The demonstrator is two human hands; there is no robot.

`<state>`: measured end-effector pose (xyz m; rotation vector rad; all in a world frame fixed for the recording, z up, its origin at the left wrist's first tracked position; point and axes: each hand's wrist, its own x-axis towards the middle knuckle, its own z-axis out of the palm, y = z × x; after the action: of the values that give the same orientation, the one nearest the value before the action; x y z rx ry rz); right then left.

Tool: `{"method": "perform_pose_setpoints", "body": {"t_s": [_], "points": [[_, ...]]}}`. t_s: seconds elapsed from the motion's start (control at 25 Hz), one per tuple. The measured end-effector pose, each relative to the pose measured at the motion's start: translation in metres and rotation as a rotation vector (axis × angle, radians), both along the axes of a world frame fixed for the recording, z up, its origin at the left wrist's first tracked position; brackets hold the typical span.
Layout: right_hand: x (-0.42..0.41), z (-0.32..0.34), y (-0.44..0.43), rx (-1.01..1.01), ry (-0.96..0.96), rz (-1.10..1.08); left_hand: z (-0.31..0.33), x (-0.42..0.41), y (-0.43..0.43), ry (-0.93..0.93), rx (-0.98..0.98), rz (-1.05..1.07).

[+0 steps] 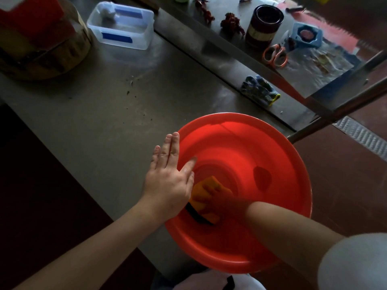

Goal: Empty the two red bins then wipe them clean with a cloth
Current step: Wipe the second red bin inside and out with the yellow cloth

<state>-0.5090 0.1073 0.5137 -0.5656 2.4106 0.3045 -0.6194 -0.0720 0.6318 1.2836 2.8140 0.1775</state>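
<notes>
1 round red bin [261, 147], mouth up, at the near right corner of the steel surface [104, 114], partly overhanging its edge. Inside, right hand [217, 200] pressing 1 yellow cloth [206, 190] against the left inner wall, grip closed on it. Left hand [167, 176] flat and open on the left rim. Farther back: 1 clear tub [121, 25], 1 glove [260, 90], 1 pair of orange scissors [275, 55].

Commercial kitchen: steel worktable [117, 97], chopping block [41, 55], dried chillies [231, 23].
</notes>
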Motion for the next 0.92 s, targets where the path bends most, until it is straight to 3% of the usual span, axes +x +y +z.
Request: {"method": "perform_pose_setpoints", "body": {"t_s": [0.2,0.32,0.4,0.52,0.64,0.72,0.84,0.92], "points": [[-0.044,-0.013,0.017,0.060,-0.071,-0.307,0.001,-0.003,-0.002,-0.007,-0.025,0.004],[-0.033,-0.012,0.016,0.031,-0.104,-0.178,0.001,-0.003,-0.001,-0.009,-0.019,0.004],[-0.005,-0.001,0.005,0.139,-0.091,-0.058,0.000,-0.002,-0.001,-0.014,-0.013,0.002],[0.022,0.011,-0.007,0.006,-0.171,0.005,0.002,-0.001,-0.001,-0.022,-0.016,0.006],[0.006,0.036,0.008,-0.296,-0.112,-0.264,0.003,-0.001,-0.002,-0.019,-0.027,0.002],[-0.014,0.043,0.020,-0.200,-0.126,-0.354,0.003,-0.001,-0.001,-0.006,-0.029,-0.002],[-0.044,0.045,0.031,0.074,-0.220,-0.282,0.002,-0.002,-0.001,0.006,-0.023,0.000],[-0.046,0.053,0.025,0.070,-0.216,-0.309,0.001,-0.003,-0.001,0.005,-0.020,-0.001]]}}
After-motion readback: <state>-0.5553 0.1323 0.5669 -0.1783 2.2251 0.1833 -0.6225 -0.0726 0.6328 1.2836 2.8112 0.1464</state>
